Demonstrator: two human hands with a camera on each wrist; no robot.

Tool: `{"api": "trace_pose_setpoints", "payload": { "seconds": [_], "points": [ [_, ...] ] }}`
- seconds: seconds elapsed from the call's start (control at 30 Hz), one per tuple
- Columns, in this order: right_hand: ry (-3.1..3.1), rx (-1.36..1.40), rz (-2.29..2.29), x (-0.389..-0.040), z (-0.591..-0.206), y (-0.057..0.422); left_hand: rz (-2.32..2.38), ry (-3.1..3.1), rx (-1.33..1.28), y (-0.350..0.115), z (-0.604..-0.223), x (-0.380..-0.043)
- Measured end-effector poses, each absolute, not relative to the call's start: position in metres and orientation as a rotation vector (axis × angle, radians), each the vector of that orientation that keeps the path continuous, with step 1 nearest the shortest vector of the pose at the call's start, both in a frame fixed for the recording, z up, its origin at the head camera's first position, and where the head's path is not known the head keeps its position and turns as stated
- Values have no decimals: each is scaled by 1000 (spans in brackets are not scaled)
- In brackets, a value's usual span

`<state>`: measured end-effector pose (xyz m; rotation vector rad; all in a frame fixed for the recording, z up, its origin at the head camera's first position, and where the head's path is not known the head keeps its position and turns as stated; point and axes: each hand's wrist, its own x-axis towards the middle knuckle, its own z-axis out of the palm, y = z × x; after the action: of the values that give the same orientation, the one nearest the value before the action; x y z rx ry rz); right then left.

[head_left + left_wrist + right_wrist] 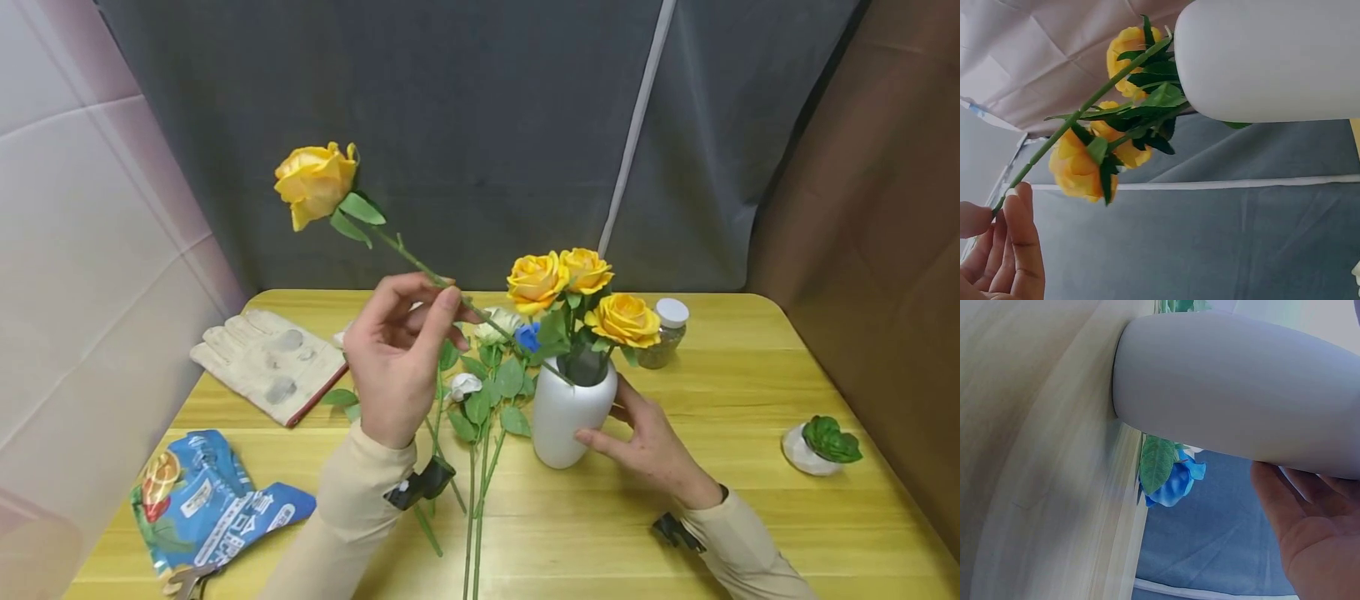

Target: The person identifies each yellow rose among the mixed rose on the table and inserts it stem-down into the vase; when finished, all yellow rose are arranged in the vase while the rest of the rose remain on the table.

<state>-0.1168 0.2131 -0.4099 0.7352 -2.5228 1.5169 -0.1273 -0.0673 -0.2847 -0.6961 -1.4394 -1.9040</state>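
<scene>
My left hand [401, 358] pinches the stem of a yellow rose [317, 183] between thumb and fingers. Its bloom points up and left, while the stem's lower end reaches the mouth of a white vase [573, 417]. Three more yellow roses [624, 321] stand in that vase. On the vase's right side, my right hand [656, 446] holds it, thumb in front and fingers partly hidden behind. The vase stands upright on the table. In the left wrist view, the stem [1054, 139] runs slantwise to the vase rim, across the other roses.
Left of the vase lie several cut flowers, with a white rose [465, 385] and a blue rose [528, 336] among them. A work glove [273, 362], a blue packet [217, 500] and scissors [191, 579] lie at the left. Rightward are a lidded jar [663, 337] and a potted succulent [821, 446].
</scene>
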Motion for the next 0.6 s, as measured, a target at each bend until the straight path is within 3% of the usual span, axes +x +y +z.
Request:
{"api": "trace_pose_setpoints", "payload": {
  "seconds": [0.6],
  "points": [
    [-2518,737,1541,-118,-410,213,-1831,-1661,-728,-46,-301,-136]
  ]
}}
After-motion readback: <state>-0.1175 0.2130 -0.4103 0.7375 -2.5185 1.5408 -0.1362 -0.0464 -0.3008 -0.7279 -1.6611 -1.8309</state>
